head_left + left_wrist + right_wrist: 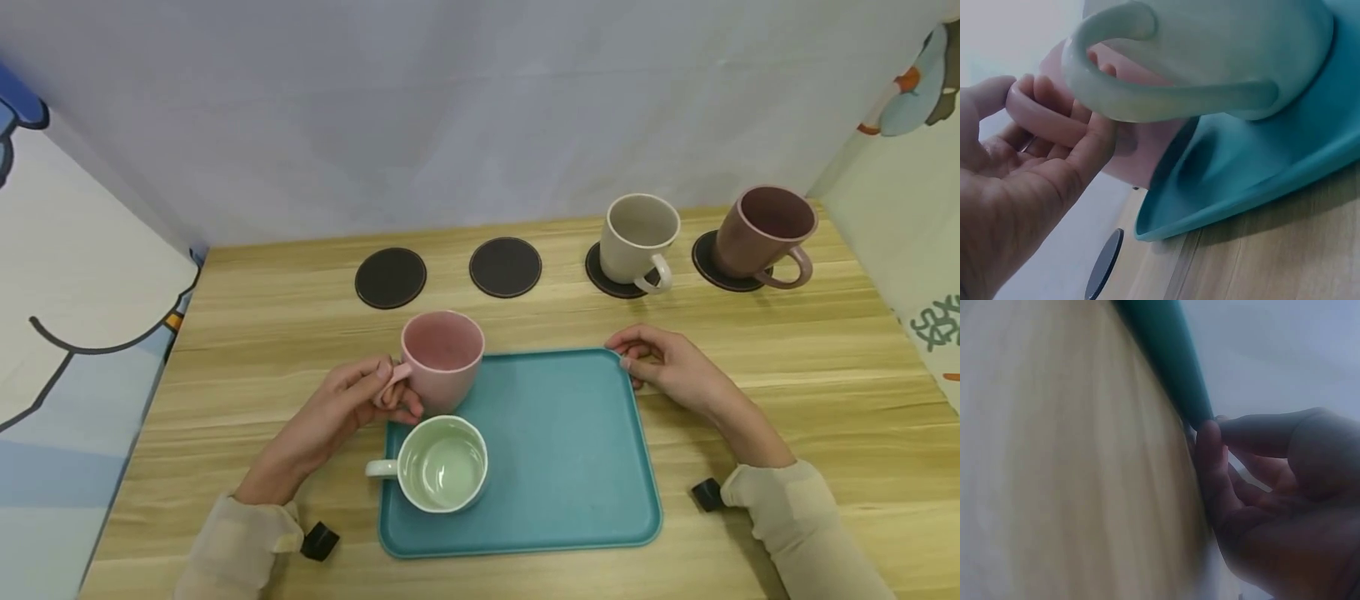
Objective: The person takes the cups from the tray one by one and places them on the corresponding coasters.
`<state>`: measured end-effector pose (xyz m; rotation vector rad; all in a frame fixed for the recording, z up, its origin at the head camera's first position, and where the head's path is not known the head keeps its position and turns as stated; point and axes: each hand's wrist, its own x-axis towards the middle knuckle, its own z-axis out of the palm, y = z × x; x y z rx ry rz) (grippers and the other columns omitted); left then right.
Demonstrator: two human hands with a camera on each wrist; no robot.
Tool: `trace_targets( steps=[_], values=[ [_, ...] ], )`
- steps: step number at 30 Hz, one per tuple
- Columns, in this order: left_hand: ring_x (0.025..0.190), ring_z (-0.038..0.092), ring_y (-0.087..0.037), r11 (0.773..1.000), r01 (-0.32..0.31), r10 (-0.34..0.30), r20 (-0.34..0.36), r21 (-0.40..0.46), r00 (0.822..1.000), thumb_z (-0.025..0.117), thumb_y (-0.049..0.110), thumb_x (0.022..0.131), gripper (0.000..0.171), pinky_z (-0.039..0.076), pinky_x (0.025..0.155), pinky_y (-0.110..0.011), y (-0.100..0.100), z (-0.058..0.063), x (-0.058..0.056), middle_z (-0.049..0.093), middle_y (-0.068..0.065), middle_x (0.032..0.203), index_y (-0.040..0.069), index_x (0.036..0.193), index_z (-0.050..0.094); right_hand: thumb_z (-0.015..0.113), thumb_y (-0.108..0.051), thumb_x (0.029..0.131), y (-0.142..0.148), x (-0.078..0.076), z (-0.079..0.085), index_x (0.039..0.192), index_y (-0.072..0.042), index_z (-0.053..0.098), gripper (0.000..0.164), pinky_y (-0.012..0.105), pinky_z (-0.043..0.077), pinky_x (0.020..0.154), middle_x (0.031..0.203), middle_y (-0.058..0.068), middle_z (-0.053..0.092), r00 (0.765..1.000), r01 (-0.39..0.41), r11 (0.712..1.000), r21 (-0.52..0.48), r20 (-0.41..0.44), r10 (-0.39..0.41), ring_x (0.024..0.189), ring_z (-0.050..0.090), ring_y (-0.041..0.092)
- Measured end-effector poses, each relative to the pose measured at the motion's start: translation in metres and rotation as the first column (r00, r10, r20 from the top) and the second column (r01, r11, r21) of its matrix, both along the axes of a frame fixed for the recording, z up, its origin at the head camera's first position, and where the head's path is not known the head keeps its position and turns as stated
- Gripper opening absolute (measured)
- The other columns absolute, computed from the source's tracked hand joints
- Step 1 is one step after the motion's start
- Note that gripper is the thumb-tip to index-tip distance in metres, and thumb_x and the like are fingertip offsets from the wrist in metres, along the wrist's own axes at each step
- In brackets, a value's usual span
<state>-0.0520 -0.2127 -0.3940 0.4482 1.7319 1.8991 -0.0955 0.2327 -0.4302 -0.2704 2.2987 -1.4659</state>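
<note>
My left hand (pixel 337 406) grips the handle of a pink mug (pixel 442 358), fingers curled through it, as the left wrist view also shows. That mug is at the far left corner of a teal tray (pixel 562 450); whether its base touches the tray I cannot tell. In front of it, on the tray, stands a pale green cup (pixel 442 464), its handle pointing left. At the tray's far right corner, my right hand (pixel 678 367) pinches the rim between thumb and fingers (pixel 1211 447).
Along the back lie two bare black coasters, one on the left (pixel 390 277) and one nearer the middle (pixel 506 267). Further right, a cream mug (pixel 626 250) and a dark mauve mug (pixel 750 242) stand on coasters. A pale cloth wall (pixel 450 125) rises behind the wooden table (pixel 247 333).
</note>
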Motion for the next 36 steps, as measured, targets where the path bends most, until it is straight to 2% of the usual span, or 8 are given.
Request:
trace_targets(
  steps=[7, 14, 18, 23, 25, 29, 36],
  values=[
    [0.1, 0.073, -0.015, 0.99, -0.095, 0.096, -0.007, 0.102, 0.995, 0.035, 0.023, 0.115, 0.036, 0.06, 0.098, -0.037, 0.009, 0.008, -0.006, 0.072, -0.003, 0.097, 0.01, 0.086, 0.051, 0.058, -0.004, 0.105, 0.002, 0.001, 0.001, 0.134, 0.003, 0.06, 0.03, 0.026, 0.058, 0.073, 0.107, 0.02, 0.064, 1.0, 0.004, 1.0, 0.01, 0.006, -0.004, 0.085, 0.061, 0.009],
    [0.101, 0.071, -0.018, 0.95, -0.214, 0.214, 0.024, 0.228, 0.977, 0.039, 0.027, 0.114, 0.036, 0.057, 0.102, -0.037, 0.03, 0.026, -0.033, 0.068, -0.006, 0.097, 0.009, 0.085, 0.049, 0.057, -0.005, 0.105, 0.005, -0.001, 0.001, 0.134, 0.002, 0.059, 0.03, 0.026, 0.057, 0.073, 0.107, 0.02, 0.065, 1.0, 0.008, 1.0, 0.019, 0.004, -0.008, 0.085, 0.061, 0.009],
    [0.104, 0.068, -0.02, 0.93, -0.227, 0.224, 0.045, 0.29, 0.974, 0.038, 0.026, 0.114, 0.033, 0.055, 0.104, -0.036, 0.04, 0.03, -0.048, 0.065, -0.007, 0.099, 0.007, 0.09, 0.051, 0.058, -0.006, 0.105, 0.005, -0.001, -0.001, 0.135, 0.001, 0.059, 0.031, 0.026, 0.057, 0.074, 0.108, 0.019, 0.065, 1.0, 0.008, 1.0, 0.018, 0.012, -0.008, 0.086, 0.062, 0.01],
    [0.104, 0.067, -0.019, 0.909, -0.223, 0.209, 0.076, 0.351, 0.975, 0.04, 0.023, 0.114, 0.028, 0.056, 0.102, -0.033, 0.047, 0.029, -0.065, 0.063, -0.006, 0.097, 0.008, 0.094, 0.053, 0.058, -0.007, 0.105, 0.003, -0.002, -0.001, 0.135, 0.001, 0.06, 0.03, 0.026, 0.058, 0.074, 0.109, 0.019, 0.065, 1.0, 0.006, 1.0, 0.024, 0.007, -0.007, 0.088, 0.062, 0.009],
    [0.104, 0.067, -0.018, 0.903, -0.228, 0.21, 0.088, 0.364, 0.974, 0.041, 0.023, 0.113, 0.028, 0.056, 0.098, -0.032, 0.048, 0.028, -0.07, 0.063, -0.005, 0.097, 0.009, 0.093, 0.053, 0.058, -0.006, 0.105, 0.002, -0.002, 0.0, 0.134, 0.001, 0.06, 0.03, 0.026, 0.058, 0.075, 0.109, 0.019, 0.065, 1.0, 0.005, 1.0, 0.022, 0.005, -0.005, 0.088, 0.062, 0.009],
    [0.103, 0.069, -0.017, 0.907, -0.248, 0.234, 0.082, 0.341, 0.969, 0.042, 0.023, 0.113, 0.028, 0.055, 0.093, -0.031, 0.047, 0.027, -0.078, 0.065, -0.003, 0.095, 0.01, 0.09, 0.054, 0.059, -0.007, 0.105, 0.0, -0.002, 0.001, 0.134, 0.001, 0.06, 0.03, 0.026, 0.058, 0.075, 0.11, 0.02, 0.065, 1.0, 0.004, 1.0, 0.015, 0.017, -0.004, 0.089, 0.062, 0.009],
    [0.104, 0.07, -0.015, 0.923, -0.249, 0.238, 0.074, 0.292, 0.968, 0.044, 0.024, 0.112, 0.029, 0.053, 0.103, -0.036, 0.041, 0.03, -0.086, 0.065, -0.002, 0.095, 0.011, 0.089, 0.057, 0.058, -0.006, 0.105, 0.0, 0.0, 0.003, 0.134, 0.001, 0.06, 0.03, 0.026, 0.058, 0.075, 0.11, 0.019, 0.065, 1.0, 0.012, 1.0, 0.012, 0.027, -0.013, 0.09, 0.062, 0.009]
  ],
)
